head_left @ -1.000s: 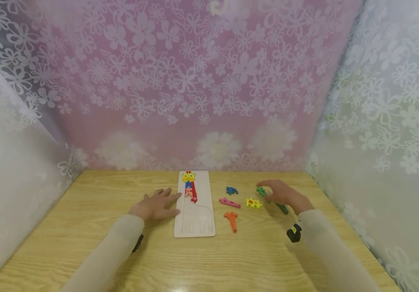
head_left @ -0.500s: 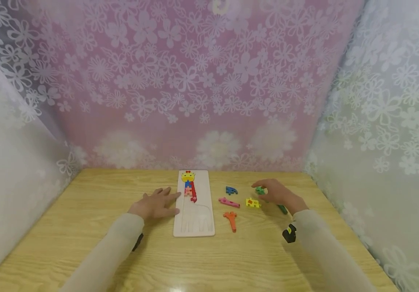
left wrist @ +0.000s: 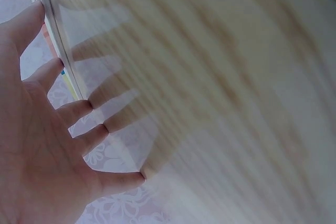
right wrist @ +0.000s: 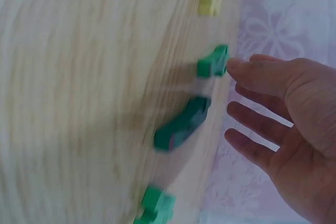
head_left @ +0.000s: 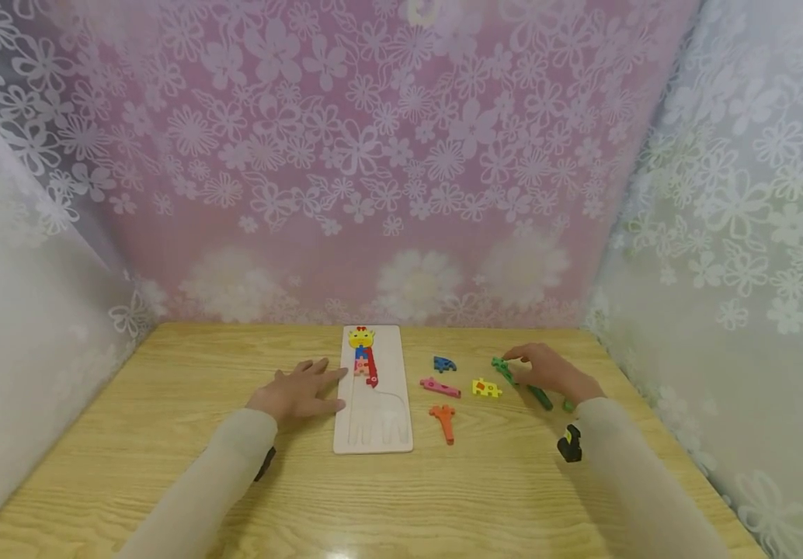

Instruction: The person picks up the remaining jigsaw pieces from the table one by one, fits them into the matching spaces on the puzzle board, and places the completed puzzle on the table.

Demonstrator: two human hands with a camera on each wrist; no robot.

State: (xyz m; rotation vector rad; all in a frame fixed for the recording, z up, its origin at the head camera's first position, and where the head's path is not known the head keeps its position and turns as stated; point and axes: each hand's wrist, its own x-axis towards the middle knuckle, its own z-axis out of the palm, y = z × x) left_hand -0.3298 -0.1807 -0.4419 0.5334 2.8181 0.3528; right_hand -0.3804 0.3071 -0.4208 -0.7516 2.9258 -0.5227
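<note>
A pale wooden giraffe puzzle board (head_left: 391, 357) lies on the table, with a yellow head piece (head_left: 361, 338) and blue, pink and red pieces in its upper part. My left hand (head_left: 298, 390) lies spread beside it, fingertips at its left edge; the left wrist view shows the straight fingers (left wrist: 47, 74) along that edge. On the right, my right hand (head_left: 544, 371) is over a green puzzle piece (head_left: 504, 369), thumb and fingers loosely bent. In the right wrist view the thumb tip is close to this green piece (right wrist: 212, 62); whether it touches cannot be told.
Left of my right hand lie a blue piece (head_left: 445, 364), a pink piece (head_left: 440, 387), a yellow piece (head_left: 487, 388) and an orange piece (head_left: 443, 423). A dark green piece (head_left: 540, 397) and another green piece (head_left: 568, 405) lie under the right hand and wrist. Flowered curtains (head_left: 373, 194) surround the table.
My right hand shifted slightly left, then back to the right, uncovering more of the green pieces. My left hand and the board have stayed in place.
</note>
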